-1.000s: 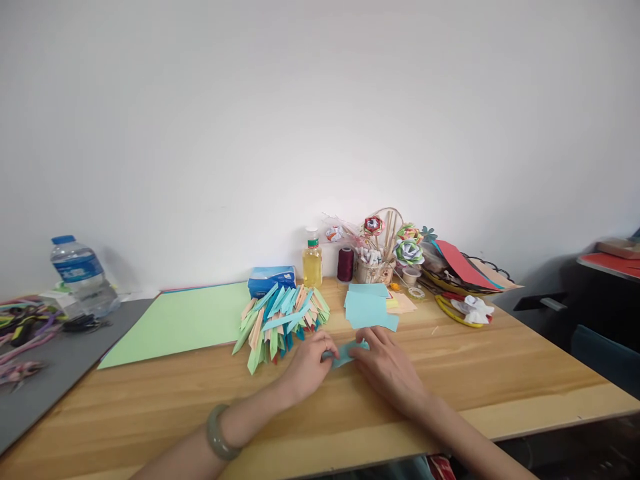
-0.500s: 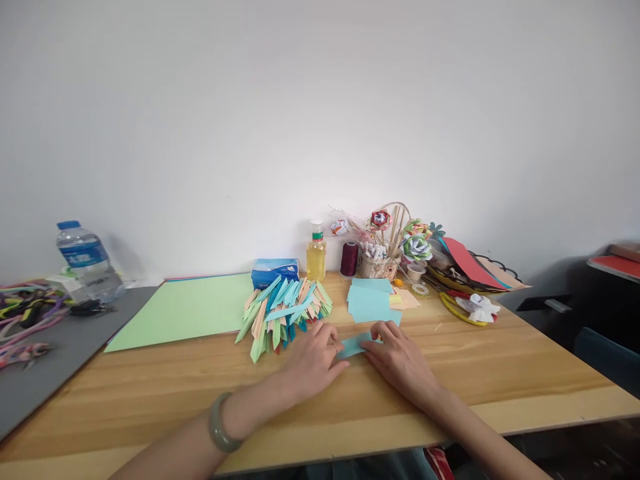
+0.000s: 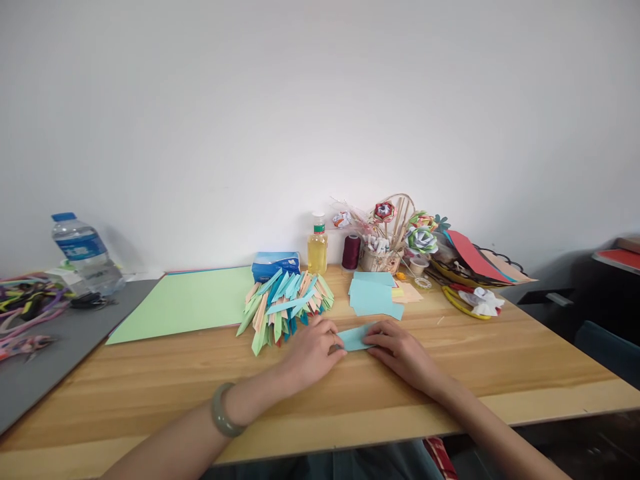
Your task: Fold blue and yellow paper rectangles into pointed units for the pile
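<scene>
Between my hands a small light-blue strip of paper (image 3: 354, 338) lies on the wooden table. My left hand (image 3: 314, 348) has its curled fingers closed on the strip's left end; a bangle circles that wrist. At the other end, the fingers of my right hand (image 3: 400, 350) pinch the paper and cover its corner. Just beyond sits a stack of light-blue paper sheets (image 3: 373, 297). To the left of it, a pile of folded paper strips (image 3: 285, 307) in green, peach and blue spreads out near my left hand.
Behind the pile stand a blue tissue pack (image 3: 275, 266), a bottle of yellow liquid (image 3: 317, 253) and a dark red thread spool (image 3: 351, 252). A basket (image 3: 380, 260) holds sticks and paper flowers. Large green paper (image 3: 185, 307) lies left; a water bottle (image 3: 85, 250) stands on the grey mat (image 3: 100, 343).
My right hand has its fingers lower and flatter on the strip, and more of the paper shows. The left hand stays at the left end. The camera view has shifted slightly.
</scene>
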{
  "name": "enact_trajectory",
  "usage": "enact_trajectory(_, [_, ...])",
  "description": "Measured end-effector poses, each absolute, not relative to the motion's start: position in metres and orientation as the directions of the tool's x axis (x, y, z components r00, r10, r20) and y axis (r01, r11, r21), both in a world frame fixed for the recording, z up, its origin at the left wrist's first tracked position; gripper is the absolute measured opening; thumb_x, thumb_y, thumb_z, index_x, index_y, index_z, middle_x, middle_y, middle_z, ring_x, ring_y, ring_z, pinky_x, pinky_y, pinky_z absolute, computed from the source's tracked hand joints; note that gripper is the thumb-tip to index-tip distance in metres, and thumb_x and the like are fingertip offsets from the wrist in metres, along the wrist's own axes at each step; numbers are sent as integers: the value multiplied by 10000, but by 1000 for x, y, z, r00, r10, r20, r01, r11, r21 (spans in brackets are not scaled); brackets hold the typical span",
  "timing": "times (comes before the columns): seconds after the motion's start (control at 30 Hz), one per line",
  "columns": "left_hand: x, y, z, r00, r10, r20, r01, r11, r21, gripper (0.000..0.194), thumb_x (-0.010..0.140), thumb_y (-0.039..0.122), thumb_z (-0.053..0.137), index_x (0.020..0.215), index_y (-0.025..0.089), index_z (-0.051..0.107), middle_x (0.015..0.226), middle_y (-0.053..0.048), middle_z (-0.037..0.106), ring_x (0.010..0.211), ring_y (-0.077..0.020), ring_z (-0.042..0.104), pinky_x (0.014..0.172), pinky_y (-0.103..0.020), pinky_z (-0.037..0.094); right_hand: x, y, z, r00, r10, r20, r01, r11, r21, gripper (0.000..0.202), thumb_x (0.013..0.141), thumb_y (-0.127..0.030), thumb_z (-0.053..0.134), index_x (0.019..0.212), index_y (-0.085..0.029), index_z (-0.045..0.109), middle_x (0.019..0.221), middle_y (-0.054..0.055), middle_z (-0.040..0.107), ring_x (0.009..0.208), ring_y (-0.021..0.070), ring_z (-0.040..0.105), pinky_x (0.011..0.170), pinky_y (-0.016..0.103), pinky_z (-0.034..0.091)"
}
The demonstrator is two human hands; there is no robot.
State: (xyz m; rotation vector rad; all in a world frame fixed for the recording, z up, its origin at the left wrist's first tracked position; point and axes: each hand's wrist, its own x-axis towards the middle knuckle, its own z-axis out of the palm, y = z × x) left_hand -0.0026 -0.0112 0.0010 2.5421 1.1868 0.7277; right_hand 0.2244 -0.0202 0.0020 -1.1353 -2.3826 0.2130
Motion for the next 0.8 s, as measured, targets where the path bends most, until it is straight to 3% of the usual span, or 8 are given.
enact_trajectory(0.13, [-3,-9,1,508,817,271,643,-570,511,77,782,259,650,837,218,685,922,3,624,973,-183,509,900,-327,398,229,-18,1,-531,775,342,676,631,-380,220,891,-225,459,932,-216,675,926,70,617,900,188,562,791,333,473])
enact_trajectory(0.3, [-3,-8,4,518,826,225,641,-548,538,139,730,287,705,856,232,689,916,4,639,1001,-198,507,879,-318,407,235,-16,0,-508,795,331,682,606,-410,239,900,-272,446,893,-214,678,913,74,628,885,190,571,783,340,479])
enact_trajectory(0.63, [0,-11,7,574,783,239,618,-606,501,178,708,311,733,865,234,699,902,-7,627,945,-183,531,868,-295,411,217,-27,8,-610,721,329,698,685,-209,284,927,-258,390,937,-226,672,887,74,642,843,199,561,748,348,447])
enact_trajectory(0.8, [0,-11,9,581,781,227,616,-605,504,171,714,291,728,870,226,705,894,-9,633,948,-180,538,861,-276,411,205,-27,9,-631,715,300,683,696,-221,292,936,-270,383,938,-216,671,887,70,644,846,193,567,749,329,441])
